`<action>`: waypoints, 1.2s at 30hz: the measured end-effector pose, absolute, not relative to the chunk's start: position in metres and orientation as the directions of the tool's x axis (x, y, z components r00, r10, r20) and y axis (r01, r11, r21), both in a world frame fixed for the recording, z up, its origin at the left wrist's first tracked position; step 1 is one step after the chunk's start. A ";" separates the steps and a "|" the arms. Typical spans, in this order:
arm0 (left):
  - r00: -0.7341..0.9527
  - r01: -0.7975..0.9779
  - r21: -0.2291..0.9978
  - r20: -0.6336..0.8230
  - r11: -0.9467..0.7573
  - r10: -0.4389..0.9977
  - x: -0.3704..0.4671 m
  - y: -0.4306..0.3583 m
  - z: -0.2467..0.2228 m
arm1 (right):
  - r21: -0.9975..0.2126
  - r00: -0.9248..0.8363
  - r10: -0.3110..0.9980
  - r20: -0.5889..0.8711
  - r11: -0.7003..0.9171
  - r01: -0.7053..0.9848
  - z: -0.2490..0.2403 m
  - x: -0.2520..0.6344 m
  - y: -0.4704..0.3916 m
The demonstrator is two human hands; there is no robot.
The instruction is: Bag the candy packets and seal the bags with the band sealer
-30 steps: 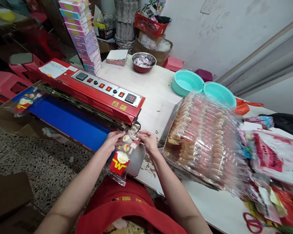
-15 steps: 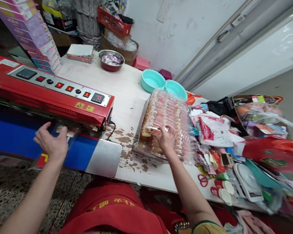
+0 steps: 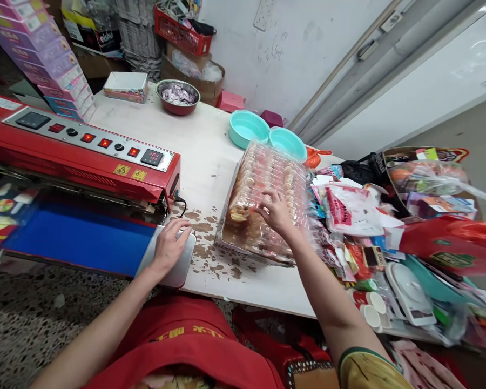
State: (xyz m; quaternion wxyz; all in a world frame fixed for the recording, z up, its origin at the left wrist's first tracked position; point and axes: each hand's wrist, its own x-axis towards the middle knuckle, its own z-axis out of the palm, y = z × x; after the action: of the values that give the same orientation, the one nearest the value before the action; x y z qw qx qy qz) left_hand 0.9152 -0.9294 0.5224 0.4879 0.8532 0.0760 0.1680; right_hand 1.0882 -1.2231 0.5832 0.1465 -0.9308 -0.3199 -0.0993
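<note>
My left hand (image 3: 171, 246) hovers over or rests on the bare metal plate (image 3: 182, 273) at the end of a blue conveyor belt (image 3: 93, 237). Its fingers are apart and nothing shows in them. On the belt's far left lies a clear, printed plastic bag (image 3: 8, 216), partly cut off by the frame. My right hand (image 3: 276, 212) is over rows of clear plastic packs (image 3: 263, 167) with tan, rounded contents, stacked in a shallow cardboard box (image 3: 222, 235). Its fingers are spread and slightly bent, near or touching the packs; contact is hard to make out.
A red sealing machine (image 3: 146, 181) with lit switches runs along the belt. Behind stand two turquoise basins (image 3: 249, 129) and a steel bowl (image 3: 178, 108) of small sachets. Wrappers, paper cups (image 3: 370, 316) and a white scale (image 3: 409, 292) crowd the right side.
My left hand has left the plastic bag and moved right to the metal plate. The bag has travelled left along the belt. My right hand stays over the packs, its fingers slightly lifted.
</note>
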 end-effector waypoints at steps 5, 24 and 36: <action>0.947 -0.029 0.979 0.091 -0.201 0.308 0.942 -0.942 0.561 | -0.563 0.731 0.545 0.410 -0.479 0.673 0.653 1.050 -1.194; 0.618 0.302 0.727 -0.642 0.617 0.454 0.930 -0.869 0.514 | -0.909 0.844 0.356 -0.401 -0.037 -0.416 0.516 0.988 -1.028; 0.437 0.348 0.778 -0.628 0.523 0.644 0.917 -0.776 0.511 | -0.979 0.975 0.198 -0.105 -0.193 -0.066 0.498 1.002 -0.982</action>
State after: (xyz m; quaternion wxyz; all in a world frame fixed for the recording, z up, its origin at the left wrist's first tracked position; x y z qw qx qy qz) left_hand 0.9167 -0.7763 0.5112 0.7009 0.4766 0.5200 0.1057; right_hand 1.0019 -0.9818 0.4984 0.6337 -0.7653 -0.0431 0.1040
